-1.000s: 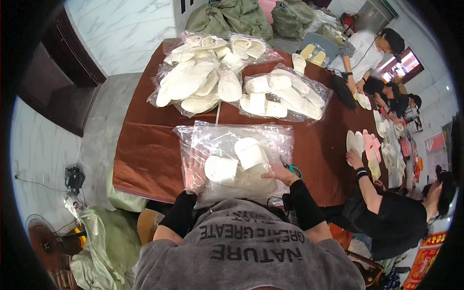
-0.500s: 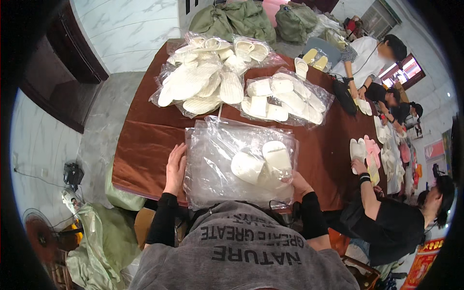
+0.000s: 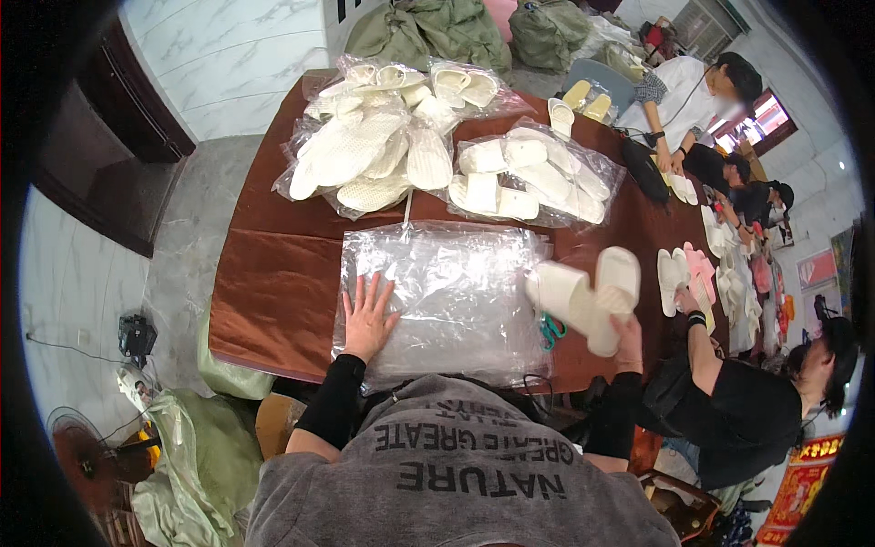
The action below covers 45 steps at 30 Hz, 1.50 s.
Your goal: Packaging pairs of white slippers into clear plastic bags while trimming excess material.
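A stack of clear plastic bags (image 3: 447,296) lies on the table right in front of me. On its left part my left hand (image 3: 367,319) rests flat, fingers spread. Just right of the stack, my right hand (image 3: 627,342) grips a pair of cream-white slippers (image 3: 597,301), held slightly splayed over the table. The thumb shows at the lower slipper; the other fingers are partly hidden behind it. A teal-handled tool (image 3: 551,330), perhaps scissors, lies between the bags and the slippers.
Bagged white slippers make a heap (image 3: 374,137) and a smaller pile (image 3: 538,178) on the far half of the brown-covered table (image 3: 264,283). Co-workers handle slippers along the right edge, one in a black shirt (image 3: 747,410) close by. Green sacks (image 3: 196,465) stand at lower left.
The slippers, lying over the bags half a second ago, are now off to the right in my right hand. My left hand has moved from the bags' left edge onto their top.
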Each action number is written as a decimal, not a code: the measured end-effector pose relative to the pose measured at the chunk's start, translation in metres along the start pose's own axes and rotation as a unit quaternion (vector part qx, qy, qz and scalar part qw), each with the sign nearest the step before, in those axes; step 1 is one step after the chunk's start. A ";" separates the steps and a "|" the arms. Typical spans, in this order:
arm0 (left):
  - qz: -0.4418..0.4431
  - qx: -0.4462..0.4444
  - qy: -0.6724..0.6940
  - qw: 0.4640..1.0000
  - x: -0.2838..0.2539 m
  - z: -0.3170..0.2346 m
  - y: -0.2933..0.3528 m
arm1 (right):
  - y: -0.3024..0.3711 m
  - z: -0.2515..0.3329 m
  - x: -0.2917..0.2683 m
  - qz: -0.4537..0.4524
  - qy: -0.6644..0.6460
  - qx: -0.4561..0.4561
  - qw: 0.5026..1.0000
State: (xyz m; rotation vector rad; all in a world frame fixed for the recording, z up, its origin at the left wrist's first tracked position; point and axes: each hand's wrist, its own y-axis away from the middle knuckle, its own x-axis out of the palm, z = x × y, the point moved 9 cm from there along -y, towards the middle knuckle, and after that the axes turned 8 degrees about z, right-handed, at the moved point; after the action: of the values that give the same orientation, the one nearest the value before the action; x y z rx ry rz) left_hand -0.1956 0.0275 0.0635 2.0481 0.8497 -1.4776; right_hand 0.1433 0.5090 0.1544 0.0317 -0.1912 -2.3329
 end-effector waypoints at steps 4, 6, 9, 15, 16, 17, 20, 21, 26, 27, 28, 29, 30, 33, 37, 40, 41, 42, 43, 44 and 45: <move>0.005 -0.006 0.002 1.000 0.001 0.000 0.001 | 0.006 0.071 0.010 -0.068 -0.057 -0.093 0.992; 0.004 -0.010 0.000 1.000 0.002 0.002 0.001 | 0.005 0.098 0.059 -0.020 -0.084 -0.106 0.991; 0.005 -0.006 0.001 1.000 0.004 -0.001 0.000 | -0.002 0.078 0.138 0.074 0.032 -0.061 0.995; 0.033 -0.004 0.026 0.999 0.011 0.008 -0.004 | -0.027 -0.085 0.233 0.183 0.444 0.022 0.877; 0.043 -0.002 0.032 0.999 0.010 0.008 -0.008 | -0.033 -0.106 0.229 0.162 0.500 0.007 0.851; 0.057 0.000 0.035 0.998 0.009 0.008 -0.011 | -0.031 -0.111 0.227 0.154 0.515 0.017 0.843; 0.095 -0.008 0.076 0.993 0.000 0.005 -0.016 | -0.034 -0.117 0.221 0.141 0.541 -0.008 0.829; 0.106 -0.017 0.082 0.991 -0.006 0.007 -0.014 | -0.036 -0.109 0.217 0.133 0.528 -0.018 0.839; -0.073 0.093 0.071 0.990 -0.105 -0.090 -0.023 | -0.032 -0.074 0.123 -0.066 0.503 -0.041 0.861; -0.083 0.130 0.090 0.984 -0.111 -0.111 -0.031 | -0.027 -0.078 0.105 -0.094 0.560 -0.012 0.823; -0.072 0.178 0.144 0.971 -0.106 -0.130 -0.034 | -0.019 -0.083 0.084 -0.123 0.614 0.024 0.780; -0.050 0.219 0.198 0.954 -0.097 -0.149 -0.038 | -0.014 -0.101 0.074 -0.089 0.647 0.051 0.755; -0.014 0.224 0.236 0.945 -0.083 -0.152 -0.039 | -0.008 -0.093 0.089 -0.079 0.639 0.029 0.765; 0.172 0.151 0.294 0.928 -0.019 -0.178 -0.045 | 0.003 -0.099 0.086 -0.123 0.613 -0.020 0.780; 0.303 0.073 0.263 0.913 0.030 -0.205 -0.042 | 0.010 -0.104 0.078 -0.116 0.563 -0.022 0.818; 0.314 0.064 0.264 0.910 0.053 -0.210 -0.046 | 0.031 -0.106 0.068 -0.137 0.595 -0.051 0.790; 0.306 0.050 0.296 0.903 0.053 -0.204 -0.047 | 0.029 -0.105 0.073 -0.126 0.608 -0.045 0.783; 0.302 0.039 0.327 0.895 0.057 -0.198 -0.044 | 0.024 -0.106 0.078 -0.110 0.621 -0.043 0.775; 0.294 0.028 0.358 0.886 0.057 -0.190 -0.043 | 0.022 -0.105 0.077 -0.078 0.606 -0.024 0.791; 0.270 0.028 0.378 0.885 0.048 -0.187 -0.051 | 0.020 -0.105 0.077 -0.060 0.580 -0.018 0.812; 0.255 0.030 0.400 0.880 0.045 -0.187 -0.050 | 0.032 -0.099 0.073 -0.083 0.549 -0.043 0.830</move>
State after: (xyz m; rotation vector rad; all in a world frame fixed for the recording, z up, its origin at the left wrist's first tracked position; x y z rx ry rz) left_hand -0.0982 0.1998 0.0767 2.6816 0.4500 -0.3490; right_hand 0.1240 0.4221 0.0637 1.3446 0.5132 -2.1109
